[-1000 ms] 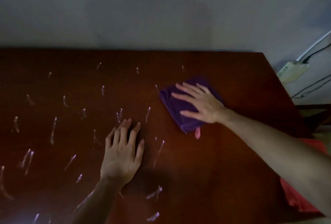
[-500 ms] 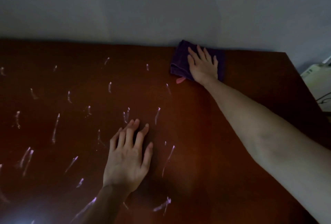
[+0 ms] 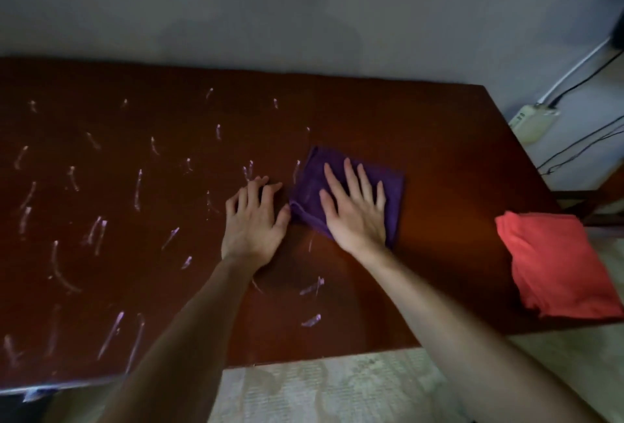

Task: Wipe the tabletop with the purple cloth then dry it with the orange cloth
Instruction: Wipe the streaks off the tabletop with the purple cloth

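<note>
A folded purple cloth (image 3: 393,193) lies flat on the dark red-brown tabletop (image 3: 445,166), right of centre. My right hand (image 3: 354,209) presses on it with straight, spread fingers. My left hand (image 3: 253,223) rests flat on the wood just left of the cloth, its thumb touching the cloth's edge. Pale streaks (image 3: 101,233) cover the left and middle of the tabletop; the area right of the cloth shows none. A folded orange cloth (image 3: 560,264) lies at the table's right edge, partly hanging over it.
A grey wall runs along the table's far edge. A white power strip (image 3: 533,118) with cables lies on the floor beyond the right corner. Pale floor shows below the near table edge.
My right hand has slid the purple cloth back from the far edge by the wall to the middle of the table, next to my left hand. The view has tilted down, showing the orange cloth.
</note>
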